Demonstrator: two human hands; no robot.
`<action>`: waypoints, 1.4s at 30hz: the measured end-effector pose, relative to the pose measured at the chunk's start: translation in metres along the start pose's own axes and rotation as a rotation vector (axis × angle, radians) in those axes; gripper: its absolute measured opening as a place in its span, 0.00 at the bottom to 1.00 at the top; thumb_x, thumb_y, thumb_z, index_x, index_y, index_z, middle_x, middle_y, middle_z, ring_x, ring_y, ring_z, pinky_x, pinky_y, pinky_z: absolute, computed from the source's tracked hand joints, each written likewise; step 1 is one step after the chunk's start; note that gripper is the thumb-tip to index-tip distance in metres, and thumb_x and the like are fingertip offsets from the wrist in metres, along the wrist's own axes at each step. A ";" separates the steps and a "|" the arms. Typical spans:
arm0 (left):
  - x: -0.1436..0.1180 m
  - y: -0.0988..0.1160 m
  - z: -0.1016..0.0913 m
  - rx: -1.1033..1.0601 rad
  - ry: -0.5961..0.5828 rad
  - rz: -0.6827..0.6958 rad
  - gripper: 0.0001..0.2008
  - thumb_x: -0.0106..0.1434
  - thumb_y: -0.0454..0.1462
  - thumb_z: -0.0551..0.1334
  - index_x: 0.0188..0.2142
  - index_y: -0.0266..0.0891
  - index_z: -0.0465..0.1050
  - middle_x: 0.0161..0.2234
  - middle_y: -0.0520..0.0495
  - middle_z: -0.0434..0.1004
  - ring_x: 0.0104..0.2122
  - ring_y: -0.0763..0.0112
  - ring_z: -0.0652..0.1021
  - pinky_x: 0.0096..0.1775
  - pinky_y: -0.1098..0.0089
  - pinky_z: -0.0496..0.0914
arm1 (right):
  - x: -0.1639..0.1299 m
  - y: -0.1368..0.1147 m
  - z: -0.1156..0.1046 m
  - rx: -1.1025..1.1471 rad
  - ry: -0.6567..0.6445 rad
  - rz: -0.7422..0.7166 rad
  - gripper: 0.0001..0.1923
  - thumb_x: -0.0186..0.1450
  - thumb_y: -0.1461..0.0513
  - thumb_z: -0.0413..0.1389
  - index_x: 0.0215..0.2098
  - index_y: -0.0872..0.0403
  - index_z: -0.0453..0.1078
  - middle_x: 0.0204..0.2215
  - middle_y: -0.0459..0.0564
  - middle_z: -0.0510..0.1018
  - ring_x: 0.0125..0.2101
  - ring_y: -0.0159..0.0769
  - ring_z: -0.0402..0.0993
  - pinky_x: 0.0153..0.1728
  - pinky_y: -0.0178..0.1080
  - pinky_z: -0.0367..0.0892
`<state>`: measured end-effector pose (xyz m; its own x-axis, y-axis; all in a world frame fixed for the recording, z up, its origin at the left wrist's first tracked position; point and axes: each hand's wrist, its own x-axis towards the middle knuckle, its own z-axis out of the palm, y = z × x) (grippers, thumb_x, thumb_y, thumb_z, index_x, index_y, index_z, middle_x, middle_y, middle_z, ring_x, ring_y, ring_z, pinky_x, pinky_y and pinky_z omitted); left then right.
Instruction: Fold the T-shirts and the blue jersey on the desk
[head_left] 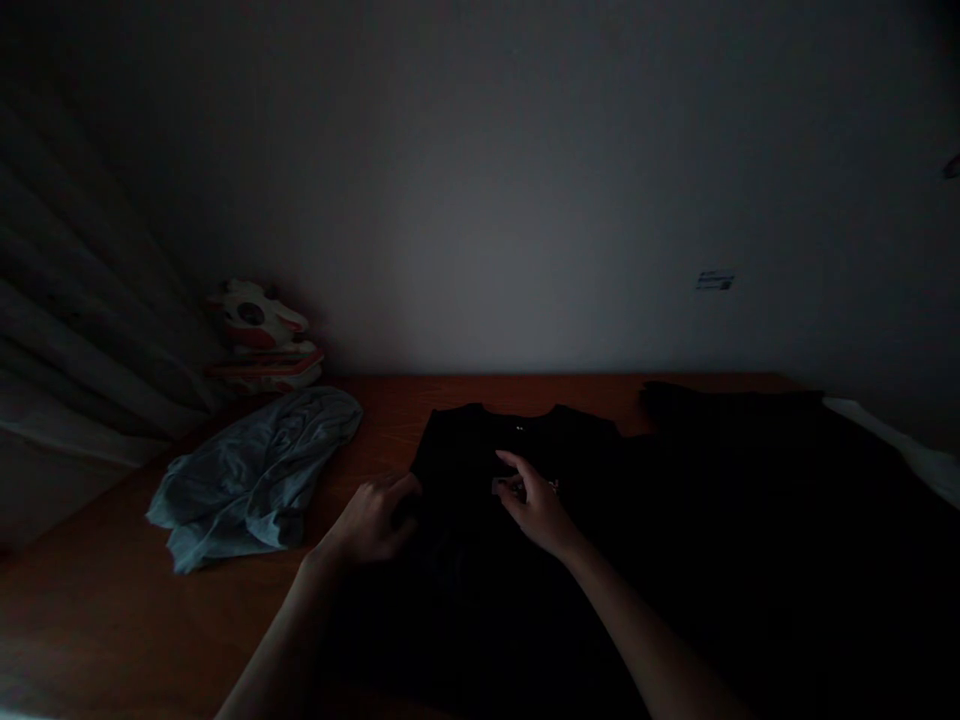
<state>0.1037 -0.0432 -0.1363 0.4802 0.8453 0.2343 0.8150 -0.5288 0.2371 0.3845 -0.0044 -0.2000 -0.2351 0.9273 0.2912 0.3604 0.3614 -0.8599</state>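
A black T-shirt [472,560] lies spread on the brown wooden surface, its neckline toward the wall and a small pale print on the chest. At the shirt's left edge, my left hand [379,515] has its fingers curled onto the fabric. My right hand [536,508] is over the chest print and partly covers it. Its thumb and forefinger are apart, with nothing visible between them. Dim light hides most of the shirt's folds and its lower outline.
A crumpled grey-blue cloth [259,480] lies to the left. Behind it stands a white and red animal-shaped toy [259,335], near a pale curtain [82,290]. More dark fabric [787,520] covers the right side. The wall [510,220] bounds the back.
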 end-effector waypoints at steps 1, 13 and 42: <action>0.000 0.001 0.000 0.005 0.009 -0.010 0.11 0.53 0.36 0.56 0.37 0.43 0.67 0.33 0.48 0.76 0.33 0.62 0.78 0.37 0.66 0.70 | 0.000 0.001 0.002 -0.015 0.010 -0.010 0.23 0.64 0.63 0.54 0.58 0.50 0.68 0.52 0.53 0.77 0.39 0.35 0.78 0.51 0.46 0.71; -0.003 -0.004 0.000 -0.064 0.247 -0.195 0.10 0.62 0.42 0.52 0.39 0.42 0.66 0.28 0.49 0.76 0.26 0.65 0.78 0.30 0.68 0.68 | -0.001 0.009 0.006 -0.098 -0.047 -0.090 0.10 0.65 0.64 0.55 0.43 0.51 0.75 0.57 0.58 0.74 0.56 0.45 0.74 0.56 0.54 0.66; 0.008 0.008 0.004 -0.197 0.038 -0.208 0.23 0.73 0.48 0.48 0.28 0.40 0.70 0.25 0.50 0.75 0.25 0.71 0.74 0.31 0.71 0.65 | -0.027 -0.057 -0.004 -0.018 -0.477 -0.150 0.24 0.59 0.48 0.66 0.51 0.47 0.77 0.40 0.48 0.84 0.38 0.39 0.79 0.41 0.39 0.71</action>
<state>0.1156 -0.0404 -0.1366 0.2936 0.9357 0.1957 0.8142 -0.3520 0.4616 0.3740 -0.0497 -0.1576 -0.6709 0.7185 0.1834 0.3056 0.4933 -0.8144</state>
